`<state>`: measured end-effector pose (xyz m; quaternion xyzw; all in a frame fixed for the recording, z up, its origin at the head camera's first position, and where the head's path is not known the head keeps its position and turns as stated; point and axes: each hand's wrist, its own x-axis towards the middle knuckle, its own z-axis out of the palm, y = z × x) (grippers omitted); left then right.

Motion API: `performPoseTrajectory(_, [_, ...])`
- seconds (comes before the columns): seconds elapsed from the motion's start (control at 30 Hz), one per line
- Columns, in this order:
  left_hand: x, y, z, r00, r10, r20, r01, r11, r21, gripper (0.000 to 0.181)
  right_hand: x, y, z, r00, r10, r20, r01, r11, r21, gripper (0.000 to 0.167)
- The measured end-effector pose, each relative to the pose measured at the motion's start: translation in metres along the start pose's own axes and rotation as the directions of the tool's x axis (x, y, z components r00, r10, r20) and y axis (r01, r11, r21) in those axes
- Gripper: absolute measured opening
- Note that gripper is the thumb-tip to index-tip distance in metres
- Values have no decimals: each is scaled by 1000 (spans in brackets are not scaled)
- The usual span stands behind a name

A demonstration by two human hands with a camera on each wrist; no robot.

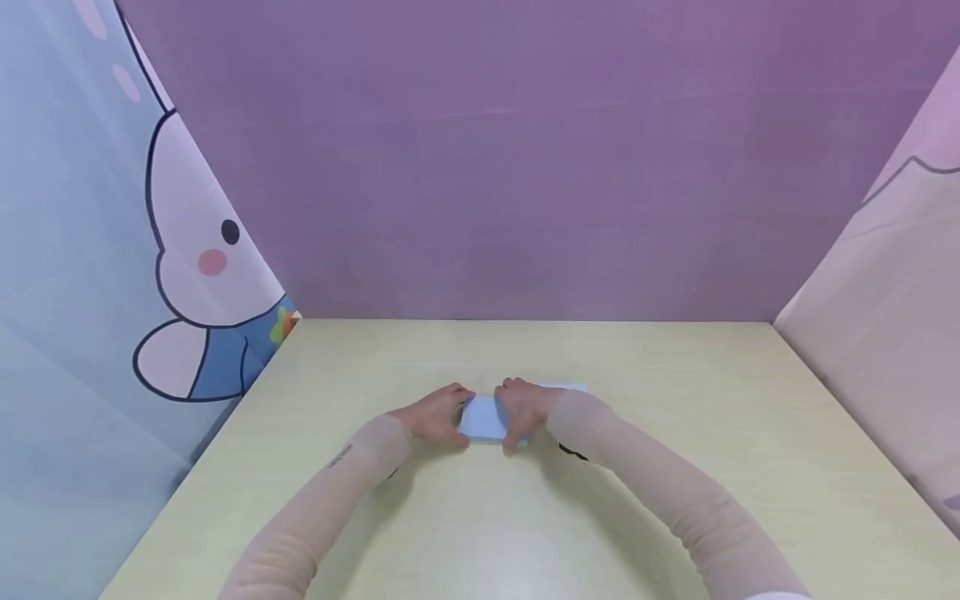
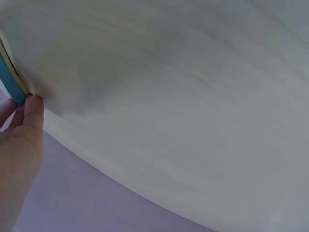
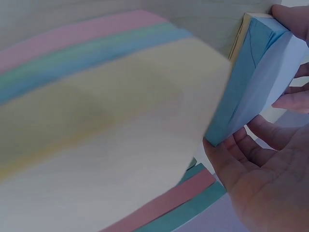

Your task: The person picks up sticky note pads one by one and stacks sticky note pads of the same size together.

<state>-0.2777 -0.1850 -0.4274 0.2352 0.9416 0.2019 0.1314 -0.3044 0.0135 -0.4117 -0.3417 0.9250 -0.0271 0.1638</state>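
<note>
A light blue pad of paper (image 1: 482, 418) lies across the middle of the table between both hands. In the right wrist view, the blue paper pad (image 3: 241, 79) has a thin yellowish layer along one side, and its top sheets bow up loosely. My left hand (image 1: 433, 417) holds the pad's left end, thumb at the near edge and fingers at the far one. My right hand (image 1: 525, 407) grips the other end, its thumb (image 3: 219, 157) against a corner. Only the pad's end shows beside my left hand (image 2: 21, 140) in the left wrist view.
A thick stack of paper (image 3: 120, 92) striped pink, green, blue and yellow looms blurred in the right wrist view, with pink and green strips (image 3: 193, 193) below it. Light blue paper (image 1: 573, 387) shows behind my right wrist. A purple backdrop (image 1: 510, 167) borders the table (image 1: 487, 525).
</note>
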Motion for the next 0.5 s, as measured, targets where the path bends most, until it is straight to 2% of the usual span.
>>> performPoseTrajectory(0.3, [1, -3, 4, 1000, -3, 31, 3, 1000, 3, 86, -5, -1, -1, 1000, -3, 14, 3, 1000, 31, 74])
performPoseTrajectory(0.43, [-6, 0, -1, 996, -62, 61, 64, 997, -35, 96, -10, -2, -6, 999, -22, -25, 24, 998, 60, 90])
performPoseTrajectory(0.5, [-13, 4, -8, 992, -100, 72, 101, 995, -17, 98, -16, -1, -14, 996, -39, -78, 46, 995, 91, 94])
